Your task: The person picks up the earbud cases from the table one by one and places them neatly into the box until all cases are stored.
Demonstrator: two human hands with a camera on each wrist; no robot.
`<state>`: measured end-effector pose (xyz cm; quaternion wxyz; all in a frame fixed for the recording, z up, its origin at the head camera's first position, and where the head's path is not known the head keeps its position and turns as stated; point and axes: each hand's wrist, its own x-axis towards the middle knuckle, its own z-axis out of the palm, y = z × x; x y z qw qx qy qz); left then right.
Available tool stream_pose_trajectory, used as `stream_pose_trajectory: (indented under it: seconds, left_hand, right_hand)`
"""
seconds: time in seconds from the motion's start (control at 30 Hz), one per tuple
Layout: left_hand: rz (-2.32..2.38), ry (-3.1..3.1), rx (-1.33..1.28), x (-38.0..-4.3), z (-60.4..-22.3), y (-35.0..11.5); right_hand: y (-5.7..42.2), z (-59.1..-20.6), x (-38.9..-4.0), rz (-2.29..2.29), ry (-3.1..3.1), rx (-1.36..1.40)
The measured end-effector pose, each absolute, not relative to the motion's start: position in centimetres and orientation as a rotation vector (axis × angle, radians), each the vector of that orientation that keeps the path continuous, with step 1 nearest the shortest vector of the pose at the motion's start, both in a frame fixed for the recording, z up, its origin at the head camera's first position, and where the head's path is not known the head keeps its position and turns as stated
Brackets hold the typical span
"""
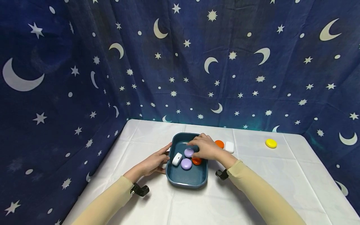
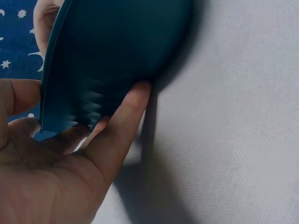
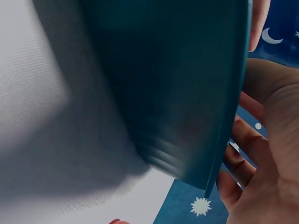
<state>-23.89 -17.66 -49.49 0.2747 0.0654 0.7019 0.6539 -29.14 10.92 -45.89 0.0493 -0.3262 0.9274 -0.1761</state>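
A dark teal rectangular tray (image 1: 187,182) with rounded corners stands on the table. Inside lie two light purple discs, one nearer (image 1: 186,164) and one farther (image 1: 188,152), an orange-red disc (image 1: 197,161), and a white rounded case (image 1: 177,159) tilted towards the left wall. My left hand (image 1: 154,162) rests its extended fingers (image 2: 122,119) along the tray's left outer wall. My right hand (image 1: 206,147) reaches over the right rim with loosely bent fingers, its thumb close above the orange-red disc and beside the farther purple one; the palm's inner side is hidden in the head view.
Just right of the tray lie another orange disc (image 1: 219,144), partly behind my right hand, and a white rounded square piece (image 1: 229,147). Farther right is a yellow disc (image 1: 271,143). The white-clothed table (image 1: 253,187) meets a dark blue star-and-moon curtain (image 1: 197,68) at the back and sides.
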Motion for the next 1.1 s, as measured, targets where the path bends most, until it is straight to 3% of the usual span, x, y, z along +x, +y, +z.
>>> stream_pose_trajectory:
  seconds: [1.1]
  left_hand:
    - [1.749,1.92,0.179,-23.7,-49.7,-17.6]
  right_hand:
    - [16.8,-42.9,-26.4,-0.823,2.892,-0.857]
